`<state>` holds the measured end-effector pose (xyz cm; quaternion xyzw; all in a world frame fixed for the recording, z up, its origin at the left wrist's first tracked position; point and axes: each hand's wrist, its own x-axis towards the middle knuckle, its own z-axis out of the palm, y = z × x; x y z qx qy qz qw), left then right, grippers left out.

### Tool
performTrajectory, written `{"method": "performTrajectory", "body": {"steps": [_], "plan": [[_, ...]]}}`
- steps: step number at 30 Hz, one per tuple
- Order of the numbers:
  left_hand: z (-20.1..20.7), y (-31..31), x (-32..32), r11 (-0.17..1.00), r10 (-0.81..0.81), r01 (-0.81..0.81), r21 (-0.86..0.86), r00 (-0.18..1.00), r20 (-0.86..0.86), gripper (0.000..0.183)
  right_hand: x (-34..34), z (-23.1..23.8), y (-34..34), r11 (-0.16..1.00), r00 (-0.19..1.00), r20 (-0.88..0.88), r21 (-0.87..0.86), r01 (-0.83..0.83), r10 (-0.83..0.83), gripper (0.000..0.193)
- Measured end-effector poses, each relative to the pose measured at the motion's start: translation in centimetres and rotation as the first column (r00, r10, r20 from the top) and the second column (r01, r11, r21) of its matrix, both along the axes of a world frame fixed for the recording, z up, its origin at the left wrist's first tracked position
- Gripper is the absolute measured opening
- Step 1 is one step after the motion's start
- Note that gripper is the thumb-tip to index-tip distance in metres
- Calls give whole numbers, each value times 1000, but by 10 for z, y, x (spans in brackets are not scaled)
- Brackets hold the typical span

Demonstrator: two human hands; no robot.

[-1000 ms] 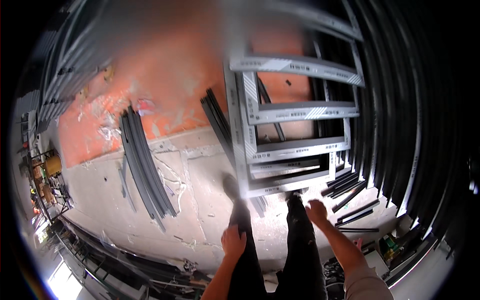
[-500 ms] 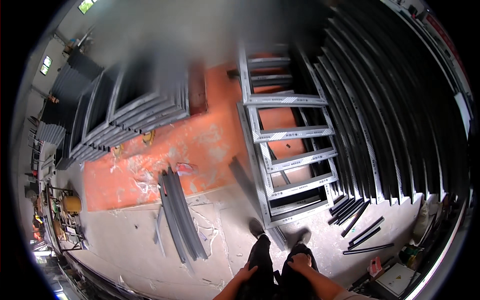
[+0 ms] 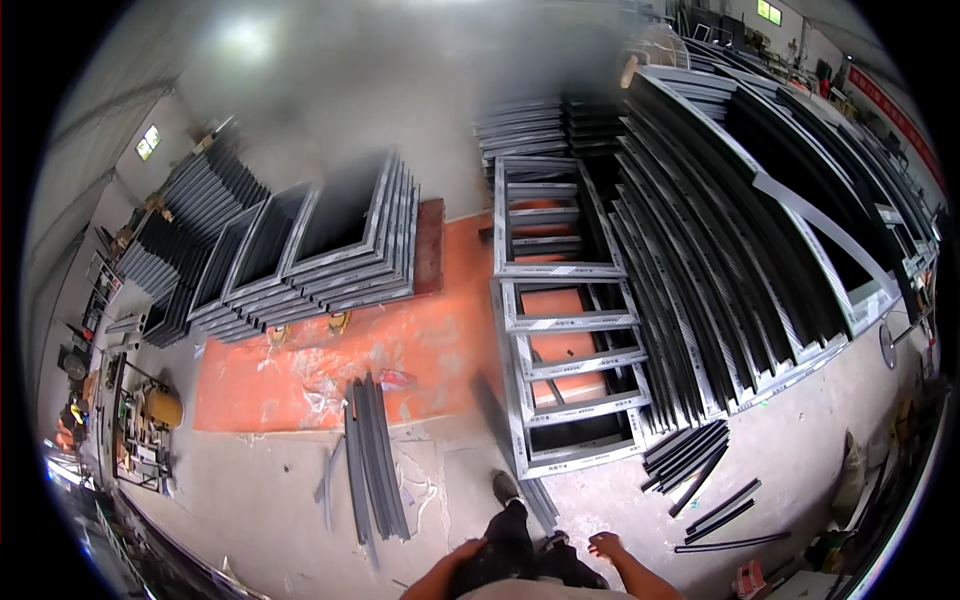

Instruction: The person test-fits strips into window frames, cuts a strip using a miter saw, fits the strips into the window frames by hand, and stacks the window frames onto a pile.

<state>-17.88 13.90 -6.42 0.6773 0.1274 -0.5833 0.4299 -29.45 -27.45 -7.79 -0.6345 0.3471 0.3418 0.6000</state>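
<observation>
In the head view, a ladder-like row of grey frames (image 3: 580, 464) lies just ahead of the person's feet, beside upright dark frames (image 3: 735, 290) leaning close on the right. Loose black strips (image 3: 690, 455) clutter the floor near the right hand (image 3: 606, 546); long grey strips (image 3: 372, 460) lie farther left. The left hand (image 3: 466, 549) is beside the thigh, partly hidden; both hands' fingers are too small to tell whether apart or together. A blur veils the top middle.

Left grip (image 3: 466, 551) close in, right grip (image 3: 605, 546) loose, farther out.
</observation>
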Motion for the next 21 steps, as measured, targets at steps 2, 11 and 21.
{"method": "performTrajectory", "body": {"steps": [2,11,21], "plan": [[-14,0,-1,984,-156,141,109,977,144,71,-25,25,-24,988,982,-111,7,153,-151,26],[43,-18,25,904,-390,302,303,874,291,67,-189,62,-74,841,773,-333,-256,477,-540,6],[108,6,45,914,-271,94,394,865,423,52,-118,69,-21,844,807,-252,-114,523,-534,13]]}}
